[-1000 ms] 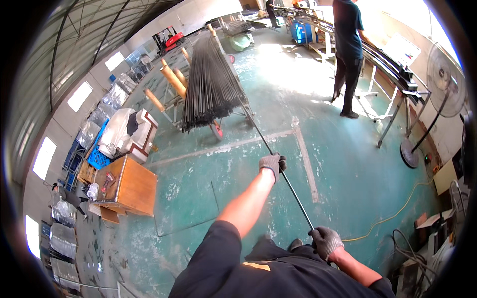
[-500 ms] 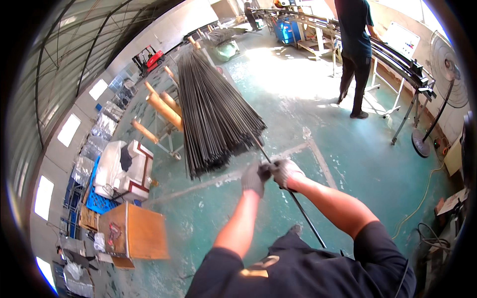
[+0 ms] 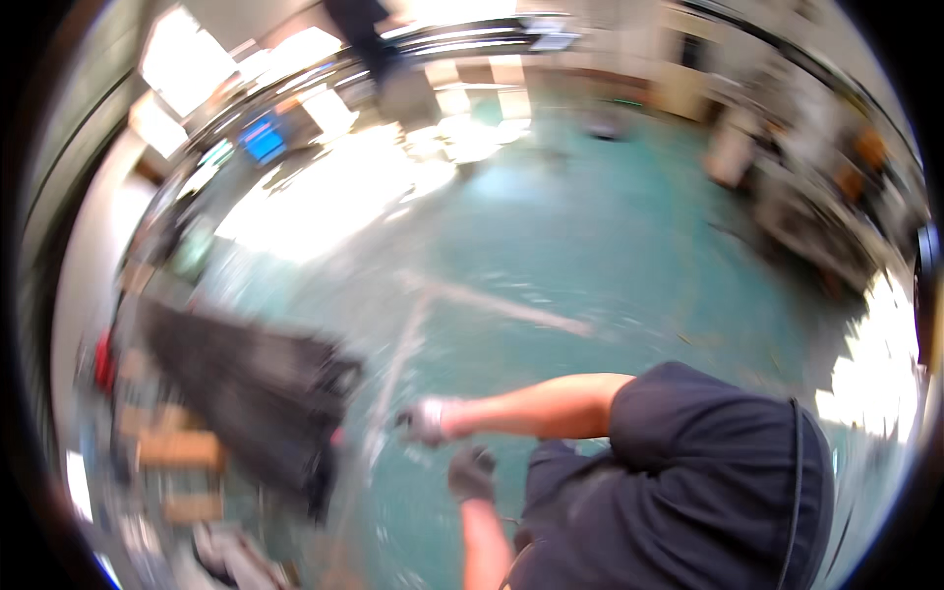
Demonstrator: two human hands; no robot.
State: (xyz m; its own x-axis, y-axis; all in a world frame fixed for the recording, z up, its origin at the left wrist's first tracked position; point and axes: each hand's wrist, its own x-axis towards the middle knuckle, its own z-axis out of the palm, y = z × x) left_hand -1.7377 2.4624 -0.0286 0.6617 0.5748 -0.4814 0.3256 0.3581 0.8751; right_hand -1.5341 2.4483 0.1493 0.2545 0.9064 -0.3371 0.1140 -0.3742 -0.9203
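A wide bundle of long dark rods [image 3: 256, 393] lies to the left, its near ends fanned out toward my hands. My right hand [image 3: 426, 422], in a grey glove, is stretched out a little way from those ends. Closer to my body, my left hand [image 3: 472, 475] wears a dark grey glove and looks curled. Motion smears the fingers of both hands. No rod can be made out in either one.
Orange-brown rollers [image 3: 180, 450] stand beside the bundle at left. A person [image 3: 364, 34] is by a long bench [image 3: 462, 41] at the far side. Blurred machinery [image 3: 806, 206] fills the right. Pale lines [image 3: 511, 310] mark the green floor [image 3: 590, 216].
My view has swung to the right, so the bundle now sits farther left. Both hands gripped a thin dark rod together before; now they are apart and that rod no longer shows.
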